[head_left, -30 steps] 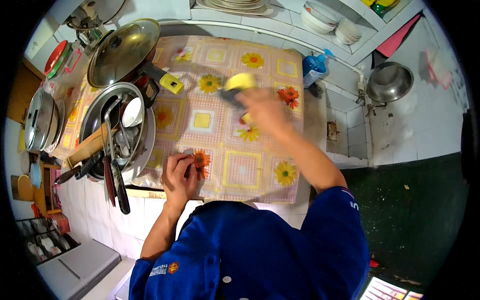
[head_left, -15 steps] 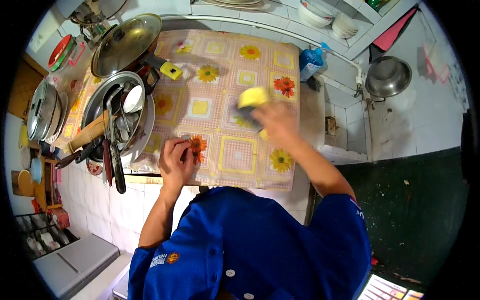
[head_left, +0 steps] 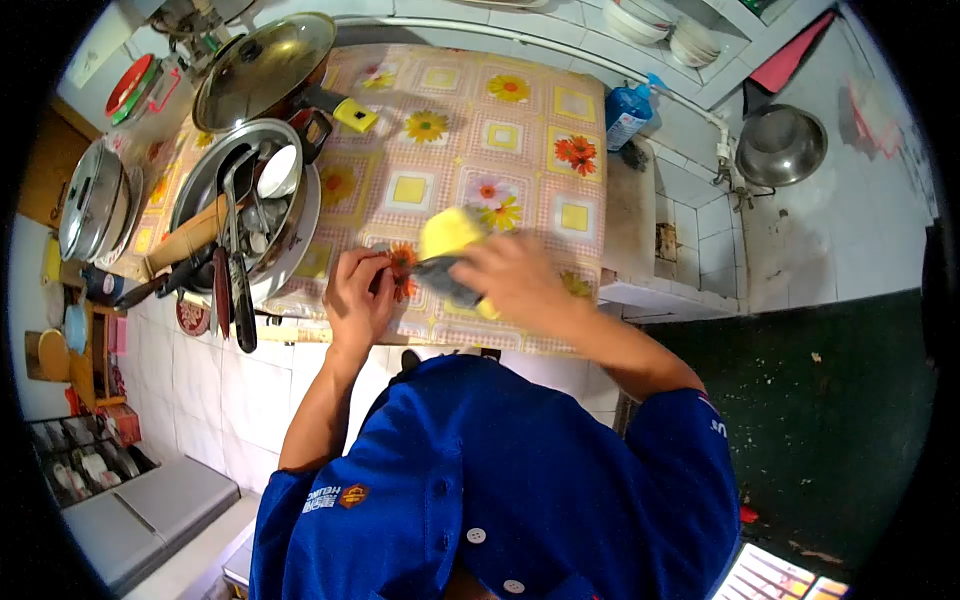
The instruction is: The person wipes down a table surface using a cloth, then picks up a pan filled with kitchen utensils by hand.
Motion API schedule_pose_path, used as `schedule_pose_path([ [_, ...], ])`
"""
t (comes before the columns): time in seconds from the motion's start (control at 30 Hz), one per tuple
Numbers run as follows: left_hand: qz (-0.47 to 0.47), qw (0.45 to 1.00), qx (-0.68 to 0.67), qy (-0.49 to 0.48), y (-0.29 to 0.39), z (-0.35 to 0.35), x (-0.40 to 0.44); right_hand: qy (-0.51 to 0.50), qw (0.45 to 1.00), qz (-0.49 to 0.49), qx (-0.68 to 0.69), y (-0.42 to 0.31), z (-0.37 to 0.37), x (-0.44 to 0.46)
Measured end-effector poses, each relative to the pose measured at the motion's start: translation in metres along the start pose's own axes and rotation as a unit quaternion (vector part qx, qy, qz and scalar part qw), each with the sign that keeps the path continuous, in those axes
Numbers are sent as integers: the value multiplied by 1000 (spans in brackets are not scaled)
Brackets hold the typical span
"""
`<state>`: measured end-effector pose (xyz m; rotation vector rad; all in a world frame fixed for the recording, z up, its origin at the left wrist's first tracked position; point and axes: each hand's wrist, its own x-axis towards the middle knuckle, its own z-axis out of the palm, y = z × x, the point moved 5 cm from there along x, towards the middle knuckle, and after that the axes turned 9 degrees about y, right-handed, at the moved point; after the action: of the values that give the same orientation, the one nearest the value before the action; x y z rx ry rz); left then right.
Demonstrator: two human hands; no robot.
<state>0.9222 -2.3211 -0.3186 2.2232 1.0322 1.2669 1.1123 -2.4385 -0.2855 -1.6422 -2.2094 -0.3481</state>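
Observation:
My right hand [head_left: 515, 285] is closed around a yellow and dark-grey cloth [head_left: 452, 232], which is blurred by motion. That cloth lies against the flowered tablecloth [head_left: 410, 190], just right of my left hand. Near the table's front edge my left hand [head_left: 358, 295] rests on the tablecloth, its fingers curled in toward the thumb. Something small and dark shows by its fingertips, but I cannot make out what it is. A red printed flower lies between the two hands.
At left, a metal basin [head_left: 190, 185] on a plate holds ladles, knives and a white bowl. Behind it sits a lidded pan [head_left: 262, 75] with a yellow-tipped handle. A blue bottle [head_left: 627, 115] stands at the right edge; a steel bowl [head_left: 780, 148] is beyond.
My right hand has swept the yellow-and-grey cloth left and toward me, close to my left hand. My left hand has stayed at nearly the same place on the tablecloth. The view has shifted slightly.

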Motion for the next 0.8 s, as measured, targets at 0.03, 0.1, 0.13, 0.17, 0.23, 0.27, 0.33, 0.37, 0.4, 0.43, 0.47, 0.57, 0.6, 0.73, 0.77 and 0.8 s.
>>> schedule_pose_path([
  [0.03, 11, 1000, 5, 1, 0, 0, 0, -13, 999, 45, -4, 37, 10, -17],
  [0.1, 18, 1000, 11, 0, 1, -1, -1, 54, 971, 218, -82, 112, -14, -43],
  [0.13, 16, 1000, 11, 5, 1, 0, -1, 66, 950, 299, -68, 146, -24, -54],
  [0.17, 15, 1000, 11, 9, 1, -2, -1, 79, 921, 377, -53, 161, -36, -54],
  [0.23, 15, 1000, 12, 8, -3, -1, 1, 135, 938, 315, -58, 131, -56, -25],
  [0.27, 16, 1000, 11, 8, -3, -1, -1, 182, 945, 264, -62, 101, -64, -13],
  [0.33, 24, 1000, 11, 7, -3, -1, -2, 160, 977, 138, 33, 44, -40, 5],
  [0.37, 24, 1000, 9, 2, -2, -1, -3, 104, 991, 80, 37, 8, -28, 9],
  [0.4, 25, 1000, 5, 3, -2, -2, -3, 47, 998, 20, 40, -24, -18, 8],
  [0.43, 26, 1000, 2, 7, -3, -2, -2, 18, 997, 20, 73, -40, -13, 1],
  [0.47, 21, 1000, 3, 9, -5, -1, -2, 23, 999, 26, 23, -33, -11, -6],
  [0.57, 20, 1000, -12, 10, -7, -1, -4, 37, 982, 169, -75, 45, -14, -60],
  [0.6, 20, 1000, -13, 16, -6, -2, -4, 34, 958, 276, -73, 73, -25, -78],
  [0.73, -6, 998, -58, 9, -8, -5, -3, 145, 905, 394, 67, 91, -50, -56],
  [0.77, -42, 994, -104, -11, -10, -6, -5, 173, 912, 366, 72, 73, -53, -36],
  [0.8, -58, 989, -136, -20, -11, -8, -5, 197, 905, 351, 135, 58, -46, -17],
])
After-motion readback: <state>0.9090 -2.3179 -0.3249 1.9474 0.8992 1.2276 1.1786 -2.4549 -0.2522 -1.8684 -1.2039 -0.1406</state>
